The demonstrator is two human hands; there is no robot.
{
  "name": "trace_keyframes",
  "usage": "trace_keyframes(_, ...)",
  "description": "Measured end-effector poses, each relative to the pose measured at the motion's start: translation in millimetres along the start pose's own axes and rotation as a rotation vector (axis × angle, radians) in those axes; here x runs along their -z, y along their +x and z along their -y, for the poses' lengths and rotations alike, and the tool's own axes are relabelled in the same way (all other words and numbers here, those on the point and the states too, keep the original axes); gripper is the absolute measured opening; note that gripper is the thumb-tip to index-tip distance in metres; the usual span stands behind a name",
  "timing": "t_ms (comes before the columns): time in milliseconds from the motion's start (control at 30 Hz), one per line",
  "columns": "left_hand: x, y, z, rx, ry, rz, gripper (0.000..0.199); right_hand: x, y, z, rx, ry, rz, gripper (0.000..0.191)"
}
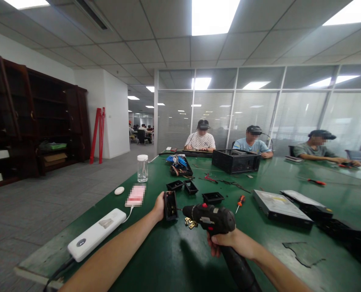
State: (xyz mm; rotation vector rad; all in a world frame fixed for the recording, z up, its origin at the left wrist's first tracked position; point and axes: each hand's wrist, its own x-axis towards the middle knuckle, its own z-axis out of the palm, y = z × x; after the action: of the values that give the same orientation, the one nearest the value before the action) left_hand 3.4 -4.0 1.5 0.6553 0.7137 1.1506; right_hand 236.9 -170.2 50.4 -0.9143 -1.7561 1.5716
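Note:
My left hand (159, 206) is closed on the left side of a small black plastic box (171, 205), holding it tilted with its open side facing right and toward me. In my right hand (219, 242) is a black cordless drill (209, 217) with red details, gripped by its handle. The drill points left, its bit close to the box; whether it touches cannot be made out. Several small brass-coloured metal pieces (191, 222) lie on the table just below the drill's tip. Three similar black boxes, one of them a frame-like box (213, 198), rest beyond my hands.
On the green table (131, 251), a white power strip (98, 233), a phone (135, 195) and a clear jar (142, 168) stand left. An orange screwdriver (240, 202) and a metal drive (282, 209) lie right. A black computer case (235, 161) is farther back. Three people sit across.

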Motion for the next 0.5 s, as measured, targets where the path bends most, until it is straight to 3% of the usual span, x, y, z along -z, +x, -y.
trace_keyframes(500,-0.2,0.7,-0.5,-0.037,-0.017,0.008,0.026,-1.5,0.0,1.2,-0.020,0.009,-0.032,0.024)
